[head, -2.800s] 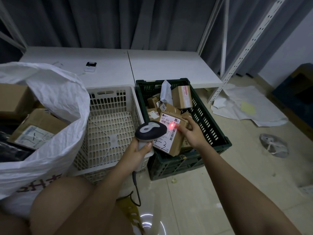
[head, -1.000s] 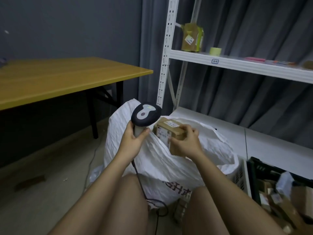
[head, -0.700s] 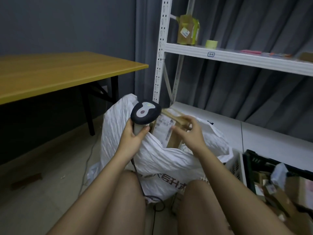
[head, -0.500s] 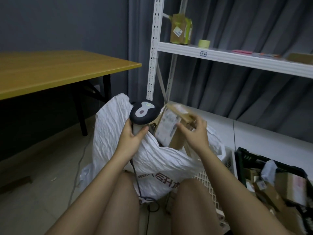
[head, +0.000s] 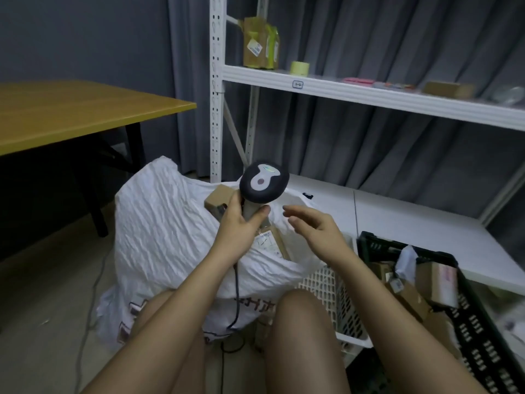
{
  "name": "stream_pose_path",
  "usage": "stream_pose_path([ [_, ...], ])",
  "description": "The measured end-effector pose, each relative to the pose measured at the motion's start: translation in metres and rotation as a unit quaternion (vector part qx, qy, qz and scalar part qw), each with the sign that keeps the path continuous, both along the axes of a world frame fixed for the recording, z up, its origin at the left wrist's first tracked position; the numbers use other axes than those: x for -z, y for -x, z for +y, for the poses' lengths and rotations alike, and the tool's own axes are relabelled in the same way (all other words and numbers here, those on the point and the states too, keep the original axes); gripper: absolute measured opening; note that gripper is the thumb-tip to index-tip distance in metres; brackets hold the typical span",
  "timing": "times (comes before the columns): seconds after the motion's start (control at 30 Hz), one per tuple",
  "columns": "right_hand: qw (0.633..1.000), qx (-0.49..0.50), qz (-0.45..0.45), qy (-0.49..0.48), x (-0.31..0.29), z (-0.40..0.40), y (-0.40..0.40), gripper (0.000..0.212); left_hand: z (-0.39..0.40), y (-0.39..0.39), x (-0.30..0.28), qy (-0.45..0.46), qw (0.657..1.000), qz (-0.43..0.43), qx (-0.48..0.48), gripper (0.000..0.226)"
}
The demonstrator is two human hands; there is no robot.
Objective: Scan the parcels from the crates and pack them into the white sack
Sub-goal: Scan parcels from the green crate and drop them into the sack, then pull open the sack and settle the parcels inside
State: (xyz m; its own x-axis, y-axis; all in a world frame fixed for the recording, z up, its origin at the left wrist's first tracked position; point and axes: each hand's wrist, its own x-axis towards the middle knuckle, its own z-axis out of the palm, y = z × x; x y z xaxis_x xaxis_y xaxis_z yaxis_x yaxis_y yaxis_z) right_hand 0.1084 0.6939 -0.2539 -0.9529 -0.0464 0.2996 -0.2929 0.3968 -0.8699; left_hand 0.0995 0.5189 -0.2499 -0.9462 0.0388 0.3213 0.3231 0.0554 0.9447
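Left hand (head: 240, 223): wrapped tight round the handle of the scanner (head: 263, 185), above the sack's mouth.
Right hand (head: 314, 227): fingers loose and spread, holding nothing, above the right rim of the sack.
White sack (head: 170, 237): standing open on the floor, between the knees and the shelf post.
Parcel (head: 271, 243): inside the sack, label up, just under both hands, not touched by the right hand.
Another parcel (head: 220, 199): sticking up at the far rim of the sack, behind the left hand.
White crate (head: 332, 291): just right of the sack.
Dark crate (head: 466, 322): further right, with boxes (head: 437, 280) inside.
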Motion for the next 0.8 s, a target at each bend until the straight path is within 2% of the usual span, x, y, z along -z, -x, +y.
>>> stream_pose_path([
  [0.1,0.994,-0.037,-0.036,0.098,-0.008,0.000,-0.007,0.038,0.033,0.004,-0.005,0.031,0.998,-0.012,0.048,0.041],
  [0.2,0.970,-0.073,-0.102,0.206,-0.013,0.008,-0.008,0.040,0.065,0.012,-0.005,0.061,0.995,-0.025,0.081,0.042],
  [0.27,0.957,-0.059,-0.118,0.258,-0.012,0.017,-0.007,0.040,0.085,0.014,-0.006,0.060,0.991,-0.040,0.116,0.044],
  [0.4,0.926,-0.004,-0.135,0.352,-0.013,0.041,-0.002,0.065,0.117,0.019,-0.015,0.034,0.979,-0.064,0.190,0.043],
  [0.47,0.926,0.015,-0.130,0.355,-0.015,0.052,-0.001,0.064,0.128,0.024,-0.019,0.068,0.973,-0.076,0.208,0.047],
  [0.53,0.927,0.030,-0.114,0.356,-0.011,0.061,0.002,0.051,0.133,0.029,-0.023,0.114,0.970,-0.078,0.198,0.054],
  [0.67,0.925,0.113,-0.068,0.357,-0.014,0.076,0.004,0.025,0.122,0.040,-0.026,0.159,0.971,-0.046,0.172,0.041],
  [0.8,0.950,0.239,-0.044,0.194,-0.018,0.108,0.022,0.028,0.084,0.060,-0.023,0.140,0.987,-0.037,0.065,0.023],
])
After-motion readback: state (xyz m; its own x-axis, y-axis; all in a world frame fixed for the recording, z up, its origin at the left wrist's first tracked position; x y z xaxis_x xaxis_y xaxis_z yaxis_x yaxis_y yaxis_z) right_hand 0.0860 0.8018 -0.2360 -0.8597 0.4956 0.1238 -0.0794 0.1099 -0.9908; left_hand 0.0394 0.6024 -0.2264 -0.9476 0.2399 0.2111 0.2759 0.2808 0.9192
